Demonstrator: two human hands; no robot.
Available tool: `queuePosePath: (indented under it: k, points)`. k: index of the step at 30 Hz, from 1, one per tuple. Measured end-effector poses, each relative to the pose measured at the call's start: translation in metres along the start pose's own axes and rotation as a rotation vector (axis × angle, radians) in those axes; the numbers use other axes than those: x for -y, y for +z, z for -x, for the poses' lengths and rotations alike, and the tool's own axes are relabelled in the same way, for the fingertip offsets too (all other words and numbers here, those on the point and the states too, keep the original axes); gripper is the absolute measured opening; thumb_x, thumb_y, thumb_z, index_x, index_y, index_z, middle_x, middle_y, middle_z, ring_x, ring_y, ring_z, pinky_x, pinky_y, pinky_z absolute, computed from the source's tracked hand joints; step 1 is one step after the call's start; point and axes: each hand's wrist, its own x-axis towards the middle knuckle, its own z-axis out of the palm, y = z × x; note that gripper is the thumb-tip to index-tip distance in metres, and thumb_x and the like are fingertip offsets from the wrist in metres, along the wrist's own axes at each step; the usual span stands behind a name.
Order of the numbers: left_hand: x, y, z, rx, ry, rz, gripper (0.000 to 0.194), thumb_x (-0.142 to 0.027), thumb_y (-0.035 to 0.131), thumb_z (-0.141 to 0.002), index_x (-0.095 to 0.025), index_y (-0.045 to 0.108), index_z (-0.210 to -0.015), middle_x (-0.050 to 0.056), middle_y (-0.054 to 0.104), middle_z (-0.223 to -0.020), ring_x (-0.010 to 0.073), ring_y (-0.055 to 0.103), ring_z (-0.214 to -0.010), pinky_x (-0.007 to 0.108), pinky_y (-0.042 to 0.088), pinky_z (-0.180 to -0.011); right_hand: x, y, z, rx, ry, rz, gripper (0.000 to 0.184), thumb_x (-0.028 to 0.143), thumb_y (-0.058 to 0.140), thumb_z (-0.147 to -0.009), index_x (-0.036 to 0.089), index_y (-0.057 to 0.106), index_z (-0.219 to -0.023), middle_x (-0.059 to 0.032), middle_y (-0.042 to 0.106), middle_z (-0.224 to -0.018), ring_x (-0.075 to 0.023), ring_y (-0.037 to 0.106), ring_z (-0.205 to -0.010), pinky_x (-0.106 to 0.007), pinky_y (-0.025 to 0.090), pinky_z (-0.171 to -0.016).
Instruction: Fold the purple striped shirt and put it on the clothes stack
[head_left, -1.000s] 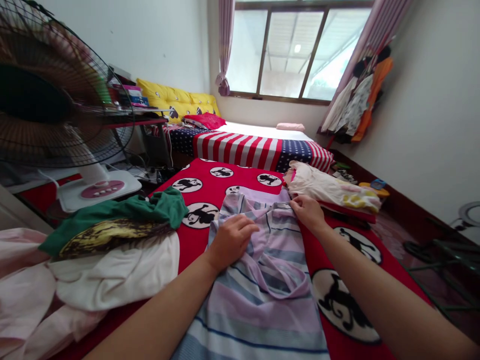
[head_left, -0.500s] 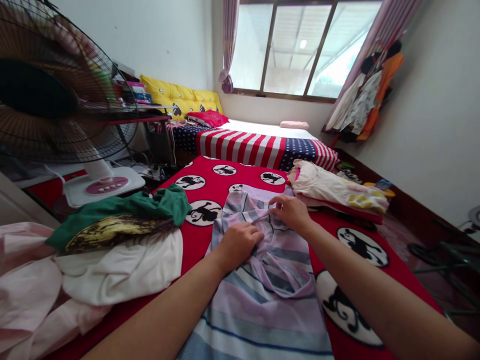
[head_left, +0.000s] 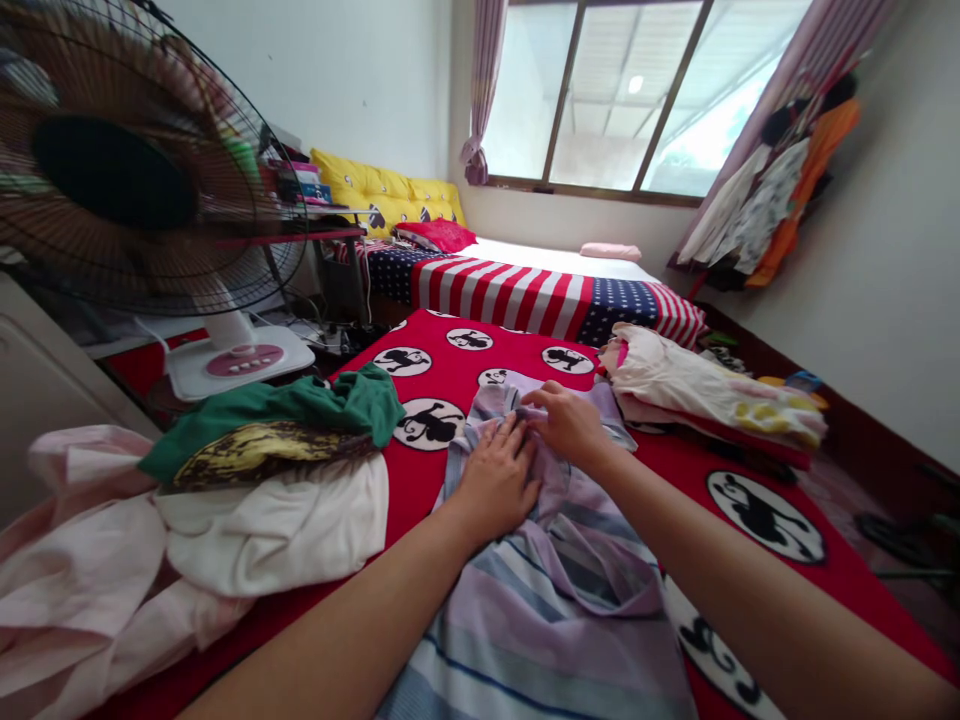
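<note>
A small bedroom opens out under a bright window, with a big electric fan at the left and a bed under a stars-and-stripes cover at the far end. Nearer, a red monkey-print blanket fills the view. On its left side, a heap of pink and white clothes lies beside a green shirt draped on top, and on its right sits a stack of folded clothes. Between them, a striped lilac shirt lies bunched in the middle of the blanket. It looks light, soft and limp, apt to crumple and slide, so its shoulder seams or hem would probably give the surest hold. The left hand lies open on the cloth, its fingers spread and pressing down, gripping nothing. The right hand rests higher up, near the collar, its fingers gently curved; whether they pinch the fabric cannot be made out.
</note>
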Motion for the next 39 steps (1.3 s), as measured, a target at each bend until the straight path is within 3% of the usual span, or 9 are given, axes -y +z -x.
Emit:
queuePosePath:
  k: [6, 13, 17, 22, 24, 27, 30, 34, 39]
  points:
    - [-0.003, -0.008, -0.001, 0.01, 0.063, 0.049, 0.025, -0.021, 0.048, -0.088, -0.013, 0.067, -0.103, 0.014, 0.067, -0.111, 0.0265, 0.057, -0.116, 0.043, 0.037, -0.109, 0.004, 0.018, -0.027, 0.042, 0.107, -0.085, 0.022, 0.015, 0.055, -0.076, 0.02, 0.074, -0.086, -0.0064, 0.071, -0.094, -0.0189, 0.065, -0.087, -0.024, 0.043, -0.072]
    - [-0.002, -0.01, 0.001, -0.092, -0.062, -0.042, 0.046, -0.031, 0.056, -0.084, -0.008, 0.055, -0.124, 0.021, 0.044, -0.143, 0.035, 0.033, -0.137, 0.052, 0.027, -0.112, -0.002, 0.035, -0.045, -0.086, 0.207, -0.161, 0.021, 0.013, 0.056, -0.074, 0.016, 0.072, -0.086, -0.0074, 0.072, -0.089, -0.0168, 0.064, -0.081, -0.024, 0.045, -0.073]
    - [-0.008, -0.019, 0.002, 0.004, 0.069, -0.059, 0.021, -0.021, 0.045, -0.09, -0.016, 0.064, -0.095, 0.011, 0.067, -0.1, 0.027, 0.06, -0.101, 0.041, 0.047, -0.087, 0.008, 0.026, -0.025, -0.196, 0.206, -0.185, 0.02, 0.028, 0.053, -0.084, 0.017, 0.069, -0.089, -0.0071, 0.07, -0.091, -0.0153, 0.062, -0.073, -0.025, 0.043, -0.071]
    - [-0.01, -0.02, 0.002, 0.074, 0.045, -0.062, 0.022, -0.022, 0.044, -0.091, -0.016, 0.063, -0.083, 0.009, 0.065, -0.08, 0.023, 0.061, -0.08, 0.034, 0.047, -0.069, 0.022, 0.019, -0.017, 0.127, 0.159, -0.457, 0.036, 0.043, 0.057, -0.083, 0.018, 0.067, -0.06, -0.0015, 0.06, -0.05, -0.0145, 0.057, -0.055, -0.024, 0.039, -0.055]
    - [-0.009, -0.018, 0.002, 0.058, 0.032, -0.052, 0.021, -0.022, 0.045, -0.09, -0.016, 0.064, -0.084, 0.01, 0.065, -0.083, 0.0238, 0.061, -0.084, 0.035, 0.047, -0.072, 0.025, 0.023, -0.02, 0.186, 0.17, -0.568, 0.029, 0.042, 0.054, -0.084, 0.018, 0.072, -0.086, -0.0011, 0.068, -0.064, -0.0135, 0.059, -0.057, -0.022, 0.042, -0.053]
    - [-0.006, -0.014, 0.003, 0.006, -0.041, -0.016, 0.019, -0.025, 0.051, -0.087, -0.016, 0.065, -0.096, 0.013, 0.065, -0.1, 0.0273, 0.059, -0.098, 0.04, 0.047, -0.085, 0.023, 0.03, -0.024, 0.022, 0.215, -0.824, 0.046, 0.04, 0.048, -0.087, 0.022, 0.053, -0.129, -0.0061, 0.066, -0.118, -0.0136, 0.066, -0.077, -0.022, 0.049, -0.058]
    - [-0.003, -0.009, 0.002, -0.054, -0.181, 0.013, 0.049, -0.037, 0.058, -0.083, -0.01, 0.055, -0.124, 0.021, 0.052, -0.133, 0.0348, 0.046, -0.125, 0.049, 0.036, -0.105, 0.019, 0.031, -0.016, -0.141, 0.181, -1.011, 0.049, 0.038, 0.055, -0.083, 0.02, 0.053, -0.129, -0.0095, 0.063, -0.123, -0.0177, 0.066, -0.092, -0.028, 0.053, -0.074]
    - [0.0, -0.001, 0.002, 0.014, -0.354, 0.01, 0.077, -0.052, 0.059, -0.079, -0.005, 0.043, -0.138, 0.025, 0.035, -0.148, 0.0411, 0.026, -0.14, 0.055, 0.023, -0.112, 0.017, 0.021, 0.017, 0.016, -0.052, -0.783, 0.028, 0.037, 0.053, -0.088, 0.018, 0.069, -0.101, -0.0077, 0.072, -0.099, -0.0208, 0.066, -0.094, -0.035, 0.05, -0.088]
    - [0.001, 0.003, 0.002, 0.038, -0.349, 0.007, 0.069, -0.055, 0.055, -0.081, -0.015, 0.049, -0.138, 0.02, 0.035, -0.15, 0.0418, 0.023, -0.14, 0.057, 0.019, -0.112, -0.006, 0.012, 0.067, 0.058, -0.171, -0.324, 0.049, 0.04, 0.048, -0.092, 0.021, 0.049, -0.137, -0.0111, 0.043, -0.148, -0.0267, 0.036, -0.138, -0.052, 0.022, -0.114]
